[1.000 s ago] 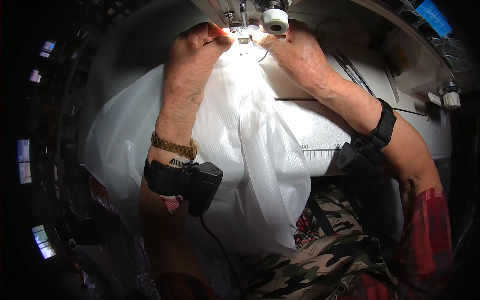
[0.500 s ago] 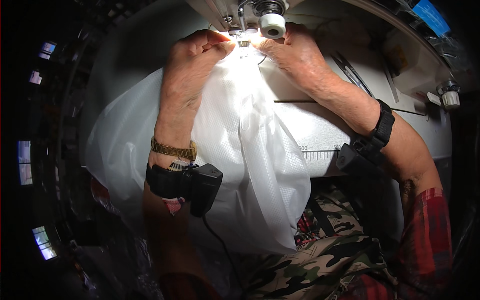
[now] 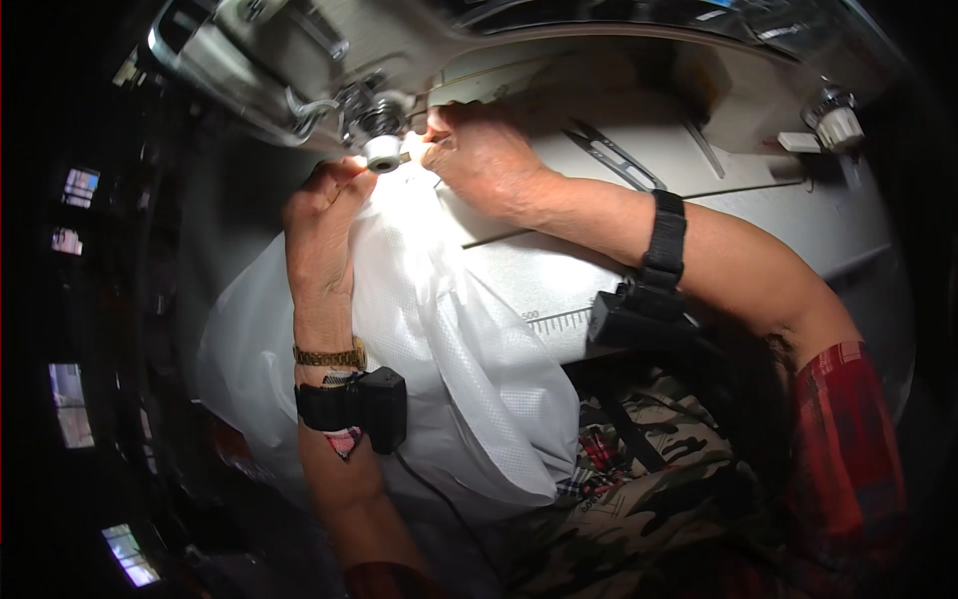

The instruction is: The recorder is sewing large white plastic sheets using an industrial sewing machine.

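Note:
A sheet of thin white textured fabric (image 3: 399, 290) lies gathered under the lit needle area of a sewing machine (image 3: 225, 85) and hangs over the table edge onto my lap. My left hand (image 3: 324, 205) is closed, thumb and fingers pinching the fabric's far edge left of the machine's white round knob (image 3: 383, 154). On the other side of the knob, my right hand (image 3: 484, 160) pinches the fabric edge close to the needle area. Glare washes out the fingertips, and the knob hides the needle.
Slim metal snips or tweezers (image 3: 614, 160) lie on the machine bed beyond my right forearm, with a narrow metal strip (image 3: 705, 150) farther right. A ruler scale (image 3: 559, 321) runs along the near table edge. At the far right is a white dial (image 3: 838, 128).
My view has turned, so the machine and both hands appear lower and farther left, and more of the machine head shows. Both hands remain pinched on the fabric by the needle area.

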